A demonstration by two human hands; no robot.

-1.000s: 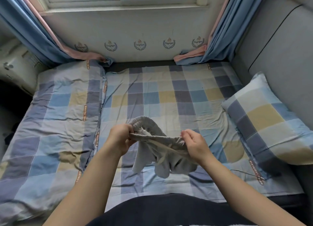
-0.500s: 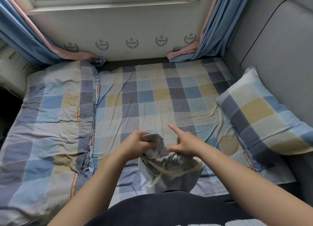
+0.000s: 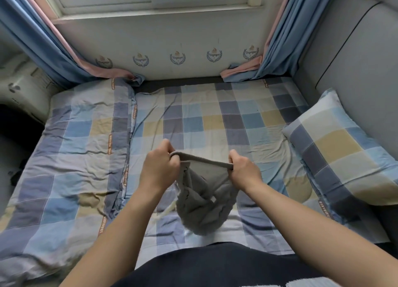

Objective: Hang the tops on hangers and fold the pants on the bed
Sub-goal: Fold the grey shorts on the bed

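Checked bed (image 3: 193,119) beneath the window fills the view, with a pillow (image 3: 336,149) at three o'clock. We hold the grey pants (image 3: 204,200) above the sheet at six o'clock, bunched below the waistband. Our left hand (image 3: 159,168) and right hand (image 3: 243,168) each grip one end, fingers curled. Folding appears barely begun; no tops or hangers show.
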